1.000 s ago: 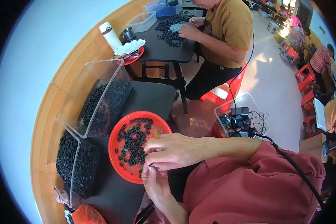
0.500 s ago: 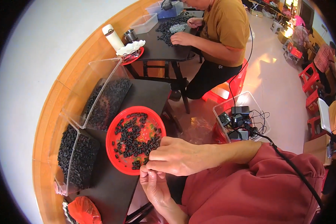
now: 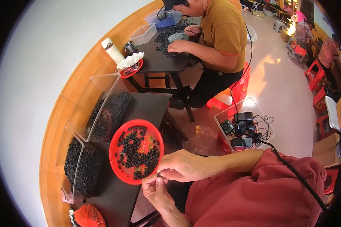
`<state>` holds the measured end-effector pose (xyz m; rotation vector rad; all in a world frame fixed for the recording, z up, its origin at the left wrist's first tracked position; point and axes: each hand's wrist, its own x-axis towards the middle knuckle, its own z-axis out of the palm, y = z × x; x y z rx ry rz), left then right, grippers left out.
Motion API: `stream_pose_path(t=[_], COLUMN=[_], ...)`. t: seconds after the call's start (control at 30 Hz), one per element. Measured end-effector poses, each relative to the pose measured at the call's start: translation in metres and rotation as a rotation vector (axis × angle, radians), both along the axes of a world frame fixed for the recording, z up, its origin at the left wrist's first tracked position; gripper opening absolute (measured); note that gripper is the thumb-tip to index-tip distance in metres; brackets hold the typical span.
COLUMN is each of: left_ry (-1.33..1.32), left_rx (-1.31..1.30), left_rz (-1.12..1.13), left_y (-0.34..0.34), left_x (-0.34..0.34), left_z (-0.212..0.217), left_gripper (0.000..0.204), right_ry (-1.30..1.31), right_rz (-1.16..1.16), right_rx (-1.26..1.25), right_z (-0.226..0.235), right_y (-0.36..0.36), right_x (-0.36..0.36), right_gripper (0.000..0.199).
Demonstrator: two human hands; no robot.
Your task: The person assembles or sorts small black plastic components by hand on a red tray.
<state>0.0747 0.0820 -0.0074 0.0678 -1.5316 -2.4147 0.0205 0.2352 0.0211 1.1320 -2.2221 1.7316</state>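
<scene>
Both hands met just past the near rim of a red plate: the right hand [image 3: 183,165], reaching across from the person's right, had its fingertips drawn together in a pinch on a small dark part [image 3: 160,175], while the left hand [image 3: 155,189], coming up from below, closed thumb and forefinger on the same part from underneath. The part was too small to tell its shape. Red plate [image 3: 116,143], round and shallow, lay on a dark table [image 3: 144,108], just beside the hands and holding a loose scatter of small black pieces [image 3: 136,153]. Clear plastic bin [image 3: 106,109], lying to the left of the plate, was filled with more black pieces; a second clear bin [image 3: 81,170], nearer the person, was likewise filled. An orange-red bag [image 3: 88,216] sat at the table's near left corner. A clear box of black chargers and cables [image 3: 243,128] stood on the floor to the right, with a black cable running from it over the person's red sleeve [image 3: 261,189]. Farther off, another person in a mustard shirt [image 3: 223,30] sat on a red stool at a second dark table [image 3: 159,60], both hands among black pieces; a white flask [image 3: 111,50] and a small red dish [image 3: 132,69] stood on it.
</scene>
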Motion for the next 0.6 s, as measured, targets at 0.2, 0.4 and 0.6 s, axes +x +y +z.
stream_pose_path(t=[0.2,0.4,0.6], left_ry=[-0.027,0.047,0.042], left_rx=[-0.205,-0.548,-0.530], left_rz=[0.017,0.112,0.064], left_y=[0.014,0.017,0.011], left_x=[0.000,0.001,0.009], left_z=[0.002,-0.010,-0.026], left_gripper=[0.013,0.014,0.016], right_ry=[-0.079,-0.093,-0.092], right_rz=[0.040,-0.012,0.078], right_rx=[-0.049,0.001,0.166], right_z=[0.000,-0.015,-0.017], right_y=[0.017,0.017,0.024], right_x=[-0.006,-0.007,-0.004], right_gripper=[0.011,0.011,0.010])
